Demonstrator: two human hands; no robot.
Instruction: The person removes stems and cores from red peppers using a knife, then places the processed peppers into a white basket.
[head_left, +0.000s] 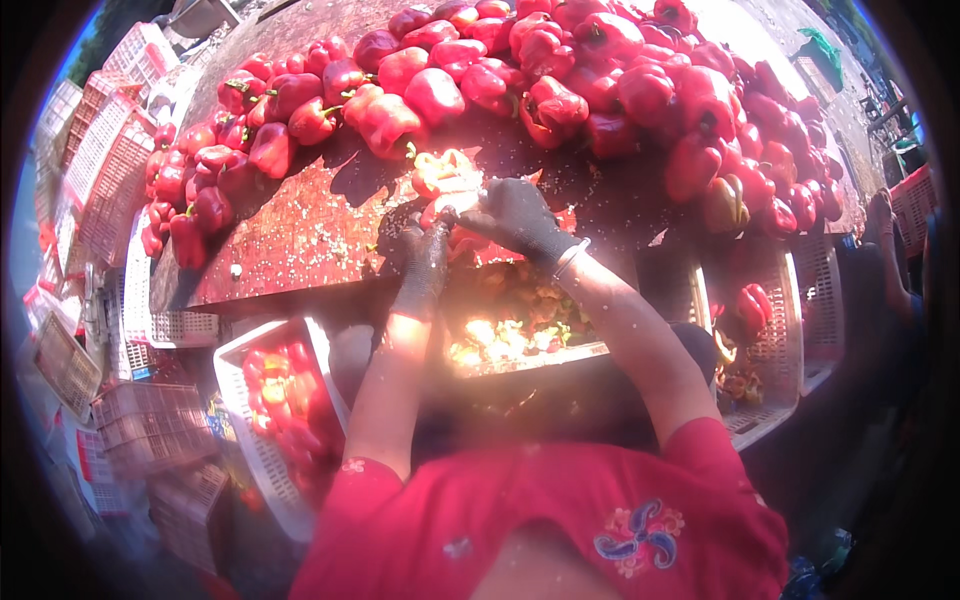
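Observation:
Both my hands wear dark gloves and meet over the near edge of a reddish tabletop (277, 247). My left hand (426, 259) has its fingers closed around the lower part of a cut bell pepper (448, 176), whose pale inside faces up in bright light. My right hand (517, 217) touches the same pepper from the right with bent fingers; whether it grips the pepper or a small tool is unclear. Red bell peppers (435, 94) lie heaped in an arc beyond my hands, and pale seeds are scattered over the tabletop.
A white plastic crate (251, 450) of red peppers stands at my lower left. Pepper cores and scraps (517, 337) lie below my hands. Another crate (784, 352) at right holds a pepper and scraps. Stacked crates (112, 165) line the far left. Part of another person (889, 247) shows at far right.

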